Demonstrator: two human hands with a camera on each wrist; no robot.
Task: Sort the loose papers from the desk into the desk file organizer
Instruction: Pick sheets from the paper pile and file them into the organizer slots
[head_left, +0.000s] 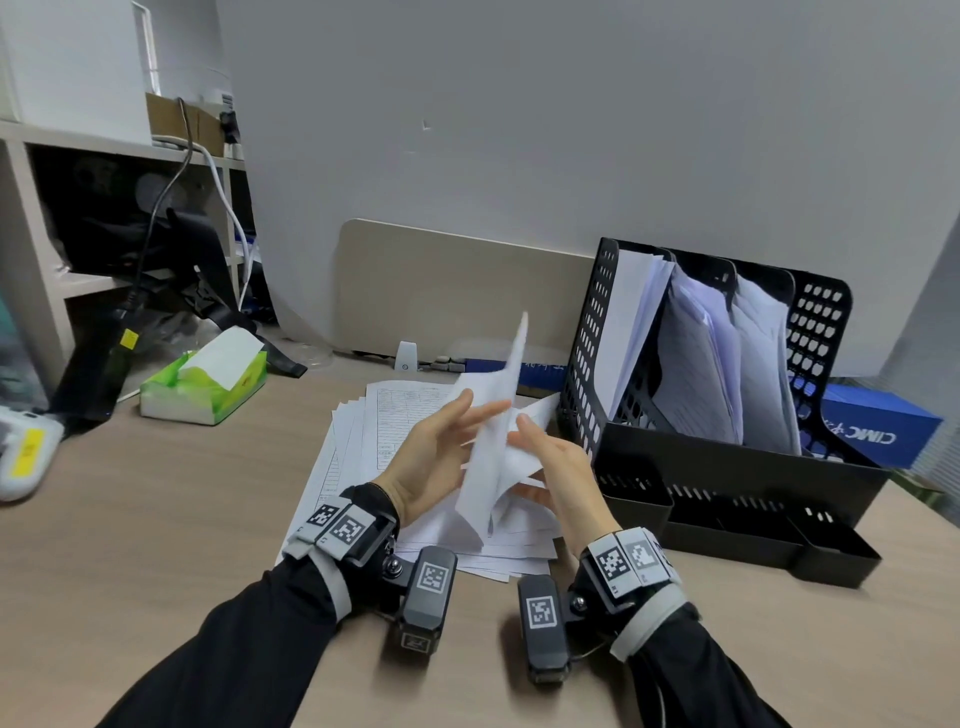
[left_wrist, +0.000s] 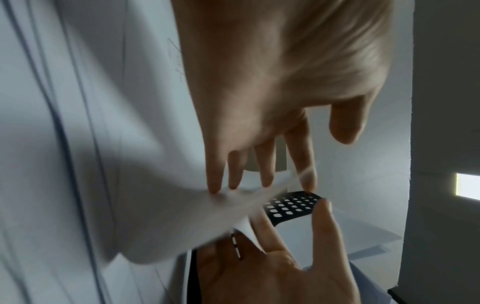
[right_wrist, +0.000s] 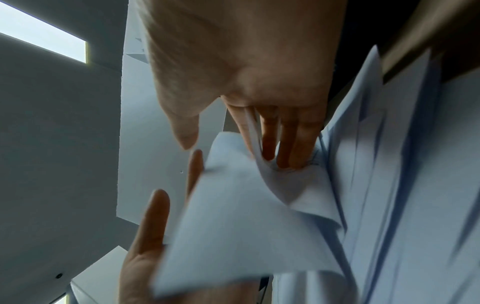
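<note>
I have a small sheaf of papers (head_left: 491, 431) lifted on edge between my two hands, above the loose pile (head_left: 395, 441) that lies fanned out mid-tabletop. My left hand (head_left: 436, 452) is open, its fingers straight and pressed flat against the left face of the sheaf; my right hand (head_left: 556, 462) is also mostly open, its palm and fingers against the other face, and in the right wrist view a sheet seems to run between its fingers (right_wrist: 270, 144), so it may be separating pages. The paper is blurred, so I cannot tell how firmly either hand has it. I judge the sheets are stood upright like this to square their edges and to match the way the slots take them.

The file organizer (head_left: 587, 338) stands toward the right rear of the tabletop (head_left: 156, 519), just beside the pile, and its three upright slots already hold papers. That closeness keeps the carry short. A green tissue box (head_left: 202, 384) sits near the left edge, well apart from the work. Much of the pile is not yet filed, so I reckon the sorting is partway.
</note>
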